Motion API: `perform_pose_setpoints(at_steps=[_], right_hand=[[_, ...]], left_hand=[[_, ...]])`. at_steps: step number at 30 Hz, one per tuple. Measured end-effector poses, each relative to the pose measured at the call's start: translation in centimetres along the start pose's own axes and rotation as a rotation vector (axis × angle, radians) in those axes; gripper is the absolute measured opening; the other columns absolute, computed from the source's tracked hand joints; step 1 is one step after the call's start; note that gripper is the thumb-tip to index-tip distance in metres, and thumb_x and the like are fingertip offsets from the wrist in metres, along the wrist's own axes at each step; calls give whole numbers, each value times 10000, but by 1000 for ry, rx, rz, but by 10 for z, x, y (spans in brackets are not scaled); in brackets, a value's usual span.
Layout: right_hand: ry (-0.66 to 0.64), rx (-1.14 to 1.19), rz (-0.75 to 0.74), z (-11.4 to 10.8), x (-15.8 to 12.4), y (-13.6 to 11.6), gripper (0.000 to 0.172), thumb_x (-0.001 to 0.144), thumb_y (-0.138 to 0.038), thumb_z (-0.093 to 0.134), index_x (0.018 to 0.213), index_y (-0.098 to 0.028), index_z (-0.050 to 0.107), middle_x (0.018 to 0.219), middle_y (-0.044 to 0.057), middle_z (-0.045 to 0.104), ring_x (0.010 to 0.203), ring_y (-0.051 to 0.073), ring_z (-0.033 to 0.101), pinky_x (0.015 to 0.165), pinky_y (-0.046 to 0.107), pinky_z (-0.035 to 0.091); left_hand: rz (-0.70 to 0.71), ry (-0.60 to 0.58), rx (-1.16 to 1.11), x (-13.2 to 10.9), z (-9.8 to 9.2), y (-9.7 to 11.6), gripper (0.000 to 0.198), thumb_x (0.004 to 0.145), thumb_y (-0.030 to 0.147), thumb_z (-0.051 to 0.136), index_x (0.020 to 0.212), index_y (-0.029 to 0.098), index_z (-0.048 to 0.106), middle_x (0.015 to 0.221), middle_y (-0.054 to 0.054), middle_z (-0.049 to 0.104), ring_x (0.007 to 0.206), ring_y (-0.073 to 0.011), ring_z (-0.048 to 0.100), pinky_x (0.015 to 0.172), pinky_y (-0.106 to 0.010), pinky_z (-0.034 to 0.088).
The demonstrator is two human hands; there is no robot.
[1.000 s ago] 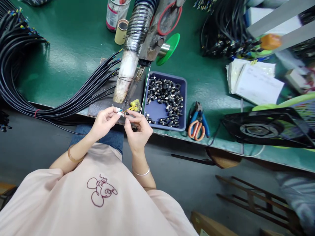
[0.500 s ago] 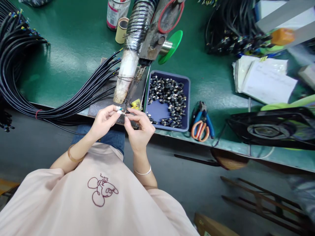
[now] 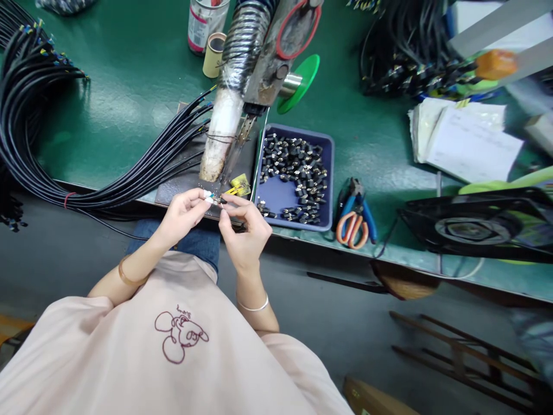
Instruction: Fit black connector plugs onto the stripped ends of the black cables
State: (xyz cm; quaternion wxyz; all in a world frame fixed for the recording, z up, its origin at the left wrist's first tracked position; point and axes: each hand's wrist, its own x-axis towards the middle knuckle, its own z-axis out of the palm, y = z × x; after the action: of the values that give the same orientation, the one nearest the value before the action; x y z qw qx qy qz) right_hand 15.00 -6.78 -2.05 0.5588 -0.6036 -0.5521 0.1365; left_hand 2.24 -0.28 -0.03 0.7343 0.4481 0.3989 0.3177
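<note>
At the bench's front edge, below the soldering iron tip [image 3: 227, 167], my two hands meet. My left hand [image 3: 185, 214] is closed in a pinch on thin coloured wires [image 3: 211, 197], white and teal; a black cable [image 3: 114, 229] runs from the bundle toward that hand. My right hand [image 3: 247, 230] pinches a small black and metal connector [image 3: 220, 202], close against the wire ends. Its exact shape is mostly covered by my fingers. Just behind the fingertips lies a yellow sponge [image 3: 242, 183]. A blue tray [image 3: 276, 193] of similar connectors [image 3: 298, 167] stands to the right.
A tied bundle of black cables [image 3: 129, 185] lies left. A green solder spool [image 3: 305, 86] hangs beside the iron. Blue-and-orange pliers [image 3: 355, 216] lie right of the tray, with a black fan-like device [image 3: 470, 227] and papers [image 3: 470, 144] farther right. A can [image 3: 203, 26] stands behind.
Both hands have shifted down slightly, away from the iron tip, showing more of the sponge. The wires and connector stay pinched between them.
</note>
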Motion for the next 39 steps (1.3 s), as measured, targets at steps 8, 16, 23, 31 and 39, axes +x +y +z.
perform_pose_setpoints(at_steps=[8,16,23,31,39], right_hand=[[60,105,151,3,-4,0,74,862,-225,660,798,-203,629,978,60,771,836,172,760,679,276,629],[99,-16,52,5,-5,-2,77,859,-209,677,783,-214,670,891,25,772,821,164,749,665,274,628],[91,-60,-43,5,-5,0,87,873,-186,652,794,-224,652,916,27,766,847,172,747,672,296,625],[73,-137,-193,3,0,0,128,857,-123,653,792,-231,632,885,16,763,827,169,738,746,337,610],[66,-130,-193,4,1,3,133,858,-125,651,786,-233,627,884,17,763,828,164,737,743,331,608]], left_hand=[[17,-4,-20,-4,1,1,380,710,468,772,800,152,582,452,113,377,396,-27,261,393,-187,175],[105,18,43,-9,4,-8,364,708,456,774,765,139,605,593,58,496,528,-44,404,524,-184,327],[148,57,61,-10,3,-10,362,758,481,735,795,153,587,536,89,393,485,-49,313,469,-198,252],[145,39,52,-8,1,-9,389,762,515,740,795,162,582,516,94,384,459,-40,277,433,-192,215],[125,39,60,-7,1,-10,405,771,537,721,794,163,567,518,97,370,454,-46,280,438,-206,216]])
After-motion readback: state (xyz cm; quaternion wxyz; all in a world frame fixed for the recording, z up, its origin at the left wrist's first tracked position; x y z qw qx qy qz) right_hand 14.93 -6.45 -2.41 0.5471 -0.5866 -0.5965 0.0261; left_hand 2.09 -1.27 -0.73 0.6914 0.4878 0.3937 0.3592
